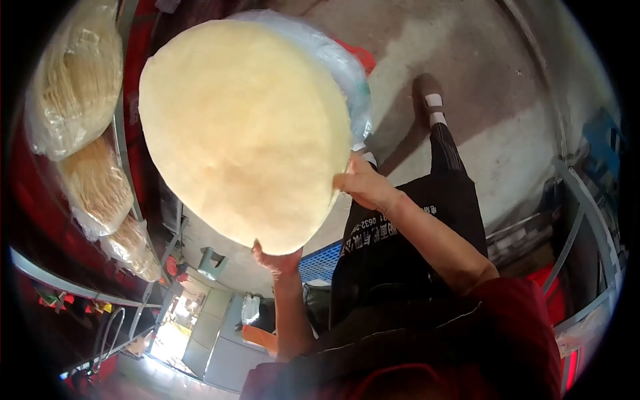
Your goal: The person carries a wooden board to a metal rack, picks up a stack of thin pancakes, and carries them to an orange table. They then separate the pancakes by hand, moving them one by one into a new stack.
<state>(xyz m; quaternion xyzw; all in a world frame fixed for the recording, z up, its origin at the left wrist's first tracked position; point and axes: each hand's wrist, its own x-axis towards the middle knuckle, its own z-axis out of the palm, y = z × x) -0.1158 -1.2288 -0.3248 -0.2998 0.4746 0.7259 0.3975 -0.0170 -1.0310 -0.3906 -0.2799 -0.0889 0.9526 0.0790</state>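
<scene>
My left hand (277, 259) holds the bottom edge of the bread (243, 127), with fingers curled onto it. My right hand (363, 185) pinches its side edge. The big, round, pale bread is up in front of me, over the floor (487, 60). Behind it is a clear bag (350, 70). Far left, more bags (73, 80) sit in a row.

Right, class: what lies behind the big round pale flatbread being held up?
A clear plastic bag shows past the upper right edge of the flatbread. The rest of the bag is covered, so its contents cannot be seen.
</scene>
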